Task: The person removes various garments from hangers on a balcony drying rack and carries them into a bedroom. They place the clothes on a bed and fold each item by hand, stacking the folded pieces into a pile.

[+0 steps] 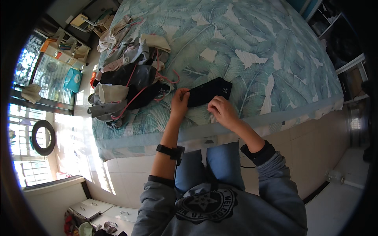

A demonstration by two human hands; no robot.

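A black piece of clothing, perhaps a sock, (203, 93) with a small white mark near its right end lies flat on the bed's leaf-patterned cover (251, 38). At its left end is my left hand (180, 101), thumb and fingers pinched on the cloth. My right hand (223, 111) rests at the lower edge with curled fingers; whether it grips the cloth cannot be told. Left of my hands lies a pile of small clothes (127, 75) in grey, white and black, with pink hangers (134, 101) among them. Another black garment (147, 96) with a similar white mark lies at the pile's near side.
The bed's near edge (206, 140) runs in front of my legs. Beyond the bed at the left stand a wooden shelf (69, 48) and a turquoise bag (73, 80). White drawers (100, 206) are at the lower left, open shelving (339, 38) at the right.
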